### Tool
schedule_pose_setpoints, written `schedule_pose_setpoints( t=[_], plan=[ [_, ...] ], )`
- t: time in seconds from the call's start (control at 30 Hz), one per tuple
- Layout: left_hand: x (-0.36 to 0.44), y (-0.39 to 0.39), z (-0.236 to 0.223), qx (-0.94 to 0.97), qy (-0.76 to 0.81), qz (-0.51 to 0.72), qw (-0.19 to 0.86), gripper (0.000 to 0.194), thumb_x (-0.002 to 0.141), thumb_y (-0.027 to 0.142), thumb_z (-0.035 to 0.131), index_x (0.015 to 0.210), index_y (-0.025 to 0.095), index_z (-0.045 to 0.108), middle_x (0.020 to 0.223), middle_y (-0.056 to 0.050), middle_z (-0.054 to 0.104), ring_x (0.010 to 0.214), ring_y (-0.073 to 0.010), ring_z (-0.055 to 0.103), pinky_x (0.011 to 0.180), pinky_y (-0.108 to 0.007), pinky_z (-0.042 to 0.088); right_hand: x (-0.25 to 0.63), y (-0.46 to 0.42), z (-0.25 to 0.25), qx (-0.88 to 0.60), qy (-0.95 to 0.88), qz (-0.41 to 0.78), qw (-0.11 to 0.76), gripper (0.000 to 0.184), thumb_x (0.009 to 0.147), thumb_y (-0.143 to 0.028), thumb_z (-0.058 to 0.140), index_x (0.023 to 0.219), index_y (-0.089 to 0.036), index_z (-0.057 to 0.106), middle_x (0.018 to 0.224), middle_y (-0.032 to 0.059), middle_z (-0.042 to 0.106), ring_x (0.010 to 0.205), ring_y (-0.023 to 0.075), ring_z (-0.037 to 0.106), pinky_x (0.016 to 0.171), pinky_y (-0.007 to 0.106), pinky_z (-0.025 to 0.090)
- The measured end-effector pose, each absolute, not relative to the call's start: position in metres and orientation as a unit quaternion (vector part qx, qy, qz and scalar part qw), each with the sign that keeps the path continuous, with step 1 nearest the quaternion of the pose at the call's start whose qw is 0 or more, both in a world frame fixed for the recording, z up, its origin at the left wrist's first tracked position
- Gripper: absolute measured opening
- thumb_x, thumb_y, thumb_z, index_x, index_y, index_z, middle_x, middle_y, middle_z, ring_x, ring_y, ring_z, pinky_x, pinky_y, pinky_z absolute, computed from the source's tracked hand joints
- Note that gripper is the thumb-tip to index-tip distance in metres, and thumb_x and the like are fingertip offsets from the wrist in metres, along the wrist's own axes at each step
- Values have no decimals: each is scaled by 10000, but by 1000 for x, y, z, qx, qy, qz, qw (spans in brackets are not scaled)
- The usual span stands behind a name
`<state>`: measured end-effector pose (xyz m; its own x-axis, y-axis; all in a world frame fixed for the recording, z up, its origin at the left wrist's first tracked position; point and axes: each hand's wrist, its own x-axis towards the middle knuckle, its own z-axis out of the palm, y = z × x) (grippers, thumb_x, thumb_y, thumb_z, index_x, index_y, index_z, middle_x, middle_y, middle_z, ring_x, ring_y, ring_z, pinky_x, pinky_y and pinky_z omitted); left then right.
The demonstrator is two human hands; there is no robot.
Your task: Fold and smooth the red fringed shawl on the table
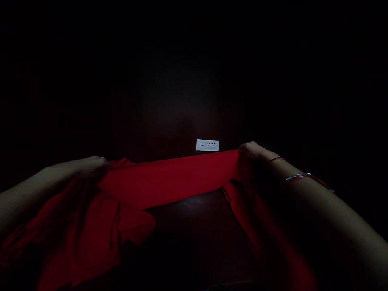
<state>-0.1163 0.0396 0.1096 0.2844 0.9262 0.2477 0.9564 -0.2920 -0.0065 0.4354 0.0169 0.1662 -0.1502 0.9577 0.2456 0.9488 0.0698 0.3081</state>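
Observation:
A long red scarf is stretched between my two hands, its upper edge rising slightly toward the right. My left hand is closed on the cloth at the left, and a ring shows on a finger. Below that hand the scarf hangs in loose folds, with what look like fringe strands at the lower left. My right hand grips the other end of the taut stretch, fingers wrapped over the edge. From there another length drops toward the lower right, blurred near the bottom. Bracelets circle my right wrist.
Behind the scarf, a white socket panel stands out against a dark surface. Under the cloth lies a dark wood-grained tabletop. The surroundings are too dark to make out.

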Motion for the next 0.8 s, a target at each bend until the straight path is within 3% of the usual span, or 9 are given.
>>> schedule_pose_setpoints(
  t=[0.1, 0.17, 0.23, 0.4, 0.57, 0.7, 0.8],
  plan=[
    [-112, 53, 130, -791, -591, -15, 158, 341, 655, 89, 365, 934, 71, 560, 896, -34, 567, 845, -124, 478, 782, -192, 330, 435, 22, 166, 680, 668, 289, -93, 281, 806, -204, 316, 928, -139, 561, 872, 102, 598, 732, 171, 542, 601, 234, 337],
    [-112, 55, 135, -759, -610, -50, 221, 370, 682, 127, 327, 986, 46, 523, 928, -45, 523, 877, -142, 450, 800, -229, 327, 437, 14, 163, 670, 639, 347, -148, 293, 806, -168, 290, 960, -126, 536, 893, 116, 578, 739, 181, 526, 624, 250, 328],
    [-115, 48, 127, -765, -602, -72, 216, 371, 677, 182, 327, 968, 62, 523, 931, -37, 502, 866, -142, 440, 801, -239, 332, 441, 0, 151, 651, 642, 372, -159, 291, 796, -143, 296, 980, -123, 520, 905, 118, 561, 749, 185, 508, 662, 263, 318],
    [-123, 11, 55, -838, -537, -73, 60, 320, 581, 208, 363, 813, 195, 583, 951, 2, 544, 905, -155, 455, 841, -239, 326, 450, -49, 84, 625, 707, 313, -103, 275, 780, -131, 341, 974, -141, 536, 895, 97, 552, 816, 183, 478, 732, 263, 297],
    [-133, -23, -11, -872, -482, -63, -47, 415, 607, 162, 347, 923, 296, 581, 1078, 42, 544, 1035, -181, 438, 928, -310, 271, 458, -88, 20, 639, 730, 240, -47, 304, 772, -109, 346, 974, -174, 564, 911, 82, 571, 869, 179, 488, 785, 281, 294],
    [-132, -35, -12, -859, -507, -66, -39, 440, 598, 135, 369, 953, 283, 583, 1120, 28, 534, 1063, -188, 437, 939, -333, 268, 459, -106, 8, 657, 733, 172, 5, 344, 755, -74, 344, 973, -188, 584, 952, 82, 589, 887, 172, 515, 776, 284, 340],
    [-123, -42, 3, -855, -514, -62, -11, 448, 556, 106, 390, 916, 253, 612, 1089, 13, 555, 1027, -168, 469, 916, -282, 302, 452, -115, 14, 687, 712, 147, 25, 344, 733, -46, 347, 905, -172, 616, 927, 100, 608, 883, 173, 539, 756, 278, 373]
  ],
)
